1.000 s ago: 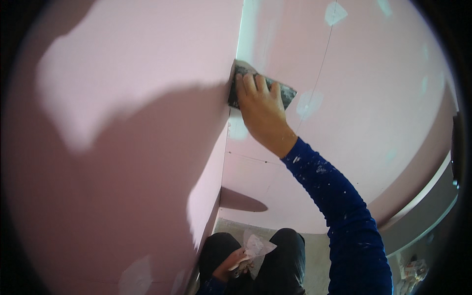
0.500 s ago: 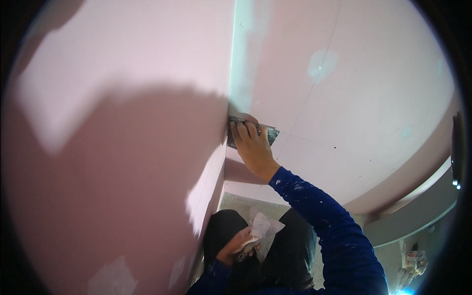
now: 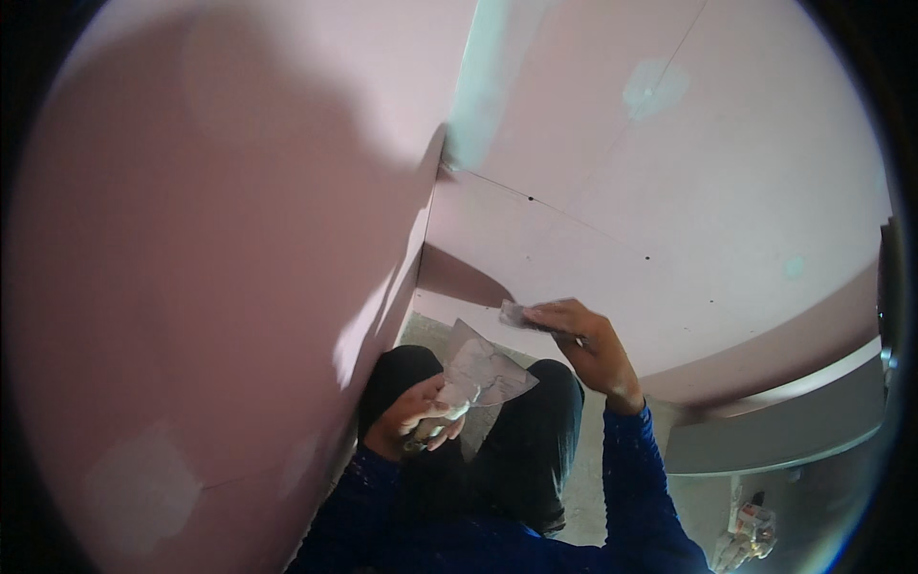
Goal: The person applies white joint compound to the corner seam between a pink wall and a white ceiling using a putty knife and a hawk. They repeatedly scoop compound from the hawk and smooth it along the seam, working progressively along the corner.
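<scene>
My left hand [image 3: 402,416] is closed around the handle of a wide putty knife [image 3: 492,371], held above my knees. Pale compound lies on its broad blade and near the handle. Opposite it, in front of the wall, my right hand [image 3: 595,349] grips a second, smaller-looking scraper [image 3: 514,314], seen nearly edge-on, its blade toward the left. Both tools are apart from the wall and from each other. Up the inside corner runs a pale greenish band of compound [image 3: 478,96], ending near a seam in the pink board wall [image 3: 574,153].
Another pink wall [image 3: 239,287] stands close on my left, with pale patches low down and my shadow across it. A filled spot [image 3: 655,88] and several dark screw dots mark the facing wall. A curved grey panel [image 3: 775,440] and a small packet [image 3: 754,526] are at right.
My right hand has come off the corner with its scraper, down and toward me. The left putty knife has risen and its blade now faces up more. The view has shifted lower.
</scene>
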Available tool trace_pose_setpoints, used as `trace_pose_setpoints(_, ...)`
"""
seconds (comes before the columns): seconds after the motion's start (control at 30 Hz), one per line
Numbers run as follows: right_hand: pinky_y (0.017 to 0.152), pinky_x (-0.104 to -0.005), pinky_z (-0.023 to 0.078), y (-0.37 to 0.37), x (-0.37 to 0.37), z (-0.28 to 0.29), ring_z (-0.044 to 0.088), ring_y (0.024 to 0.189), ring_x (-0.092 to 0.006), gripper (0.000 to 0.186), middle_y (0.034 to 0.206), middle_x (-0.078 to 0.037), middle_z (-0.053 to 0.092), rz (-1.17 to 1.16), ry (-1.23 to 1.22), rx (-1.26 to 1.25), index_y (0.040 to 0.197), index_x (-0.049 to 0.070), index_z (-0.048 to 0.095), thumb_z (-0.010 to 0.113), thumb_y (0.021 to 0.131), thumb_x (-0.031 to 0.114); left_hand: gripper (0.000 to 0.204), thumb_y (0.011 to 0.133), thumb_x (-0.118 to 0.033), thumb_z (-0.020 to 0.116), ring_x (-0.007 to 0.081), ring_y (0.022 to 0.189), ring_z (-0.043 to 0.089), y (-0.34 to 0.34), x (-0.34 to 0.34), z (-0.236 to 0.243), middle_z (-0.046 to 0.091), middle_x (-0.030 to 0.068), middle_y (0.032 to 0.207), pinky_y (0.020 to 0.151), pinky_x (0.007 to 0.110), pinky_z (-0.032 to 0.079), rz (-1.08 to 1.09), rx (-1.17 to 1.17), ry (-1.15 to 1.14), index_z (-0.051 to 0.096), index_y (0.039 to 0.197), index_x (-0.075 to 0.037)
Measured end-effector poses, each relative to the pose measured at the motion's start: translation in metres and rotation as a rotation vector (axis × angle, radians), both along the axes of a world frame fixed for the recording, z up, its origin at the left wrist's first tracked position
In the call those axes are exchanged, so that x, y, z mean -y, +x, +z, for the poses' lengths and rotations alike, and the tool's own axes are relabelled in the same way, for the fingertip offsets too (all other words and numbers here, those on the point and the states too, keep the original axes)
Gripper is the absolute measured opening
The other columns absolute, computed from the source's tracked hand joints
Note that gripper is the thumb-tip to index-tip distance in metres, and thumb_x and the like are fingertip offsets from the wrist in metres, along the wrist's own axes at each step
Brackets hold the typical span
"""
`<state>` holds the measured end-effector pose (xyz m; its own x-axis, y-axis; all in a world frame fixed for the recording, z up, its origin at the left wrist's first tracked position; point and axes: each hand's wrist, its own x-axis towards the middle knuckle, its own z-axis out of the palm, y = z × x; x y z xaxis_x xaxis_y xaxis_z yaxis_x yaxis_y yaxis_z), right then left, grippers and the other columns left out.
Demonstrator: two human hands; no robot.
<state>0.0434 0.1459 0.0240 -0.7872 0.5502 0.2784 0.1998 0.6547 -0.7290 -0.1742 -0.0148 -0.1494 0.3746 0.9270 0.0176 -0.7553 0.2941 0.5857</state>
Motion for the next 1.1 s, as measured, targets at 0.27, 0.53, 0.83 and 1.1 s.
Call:
trace_pose_setpoints(0.27,0.114,-0.0469,0.040,0.033,0.038,-0.029,0.043,0.140,-0.0385,0.063,0.150,-0.018,0.043,0.170,-0.130,0.173,0.129,0.013,0.054,0.067,0.075,-0.017,0.059,0.092,-0.025,0.064,0.0181,0.059,0.060,-0.003,-0.006,0.021,0.060,0.0152,0.083,0.040,0.025,0.047,-0.032,0.036,0.054,0.040,0.137,0.005)
trace_pose_setpoints(0.53,0.114,-0.0439,0.040,0.054,-0.008,-0.065,0.044,0.138,-0.0381,0.058,0.145,-0.018,0.046,0.041,0.114,0.391,0.129,0.009,0.054,0.061,0.078,-0.016,0.062,0.092,-0.024,0.065,0.0181,0.065,0.064,-0.007,-0.006,0.035,0.060,0.0151,0.086,0.040,0.024,0.048,-0.102,0.104,0.102,0.037,0.139,0.006)
trace_pose_setpoints(0.83,0.104,-0.0402,0.048,0.098,0.005,-0.005,0.063,0.114,-0.0277,0.037,0.122,-0.017,0.068,-0.122,-0.401,-0.058,0.127,-0.004,0.063,0.067,0.093,0.008,0.053,0.094,-0.028,0.062,0.0174,0.058,0.062,-0.006,0.010,0.066,0.060,0.0137,0.075,0.036,0.024,0.046,0.062,-0.236,-0.031,0.044,0.130,0.006)
trace_pose_setpoints(1.1,0.123,-0.0580,0.023,0.051,0.036,0.031,0.040,0.143,-0.0268,0.069,0.146,0.011,0.055,0.306,0.508,0.536,0.122,0.047,0.068,0.084,0.063,0.015,0.054,0.097,-0.033,0.060,0.0147,0.058,0.063,-0.014,0.011,0.056,0.063,0.0131,0.080,0.040,0.022,0.048,0.019,-0.180,-0.025,0.045,0.134,0.004)
